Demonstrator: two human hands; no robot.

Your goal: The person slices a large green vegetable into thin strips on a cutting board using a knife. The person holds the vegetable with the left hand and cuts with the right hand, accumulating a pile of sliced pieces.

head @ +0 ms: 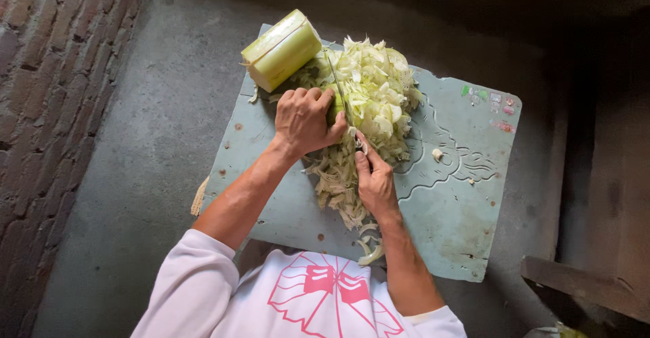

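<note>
**While both hands bear down on the pale green board: slicing seen from above**

- Landmark: pale green board (453,209), lying flat on grey concrete floor (149,128).
- Left hand (305,118) near the board's middle, fingers curled shut, its grip clamped on a small green piece (333,106), mostly hidden under the knuckles.
- Right hand (376,182) just toward the person from the left, its grip wrapped tight around the knife (336,84) handle; the blade runs away from the person, edge beside the left fingers.
- Heap of pale shreds (372,101) covers the board's middle and far part, trailing toward its near edge.
- Thick green stalk block (281,49) rests at the board's far left corner, tilted.
- Brick wall (40,94) well left of the board
</note>
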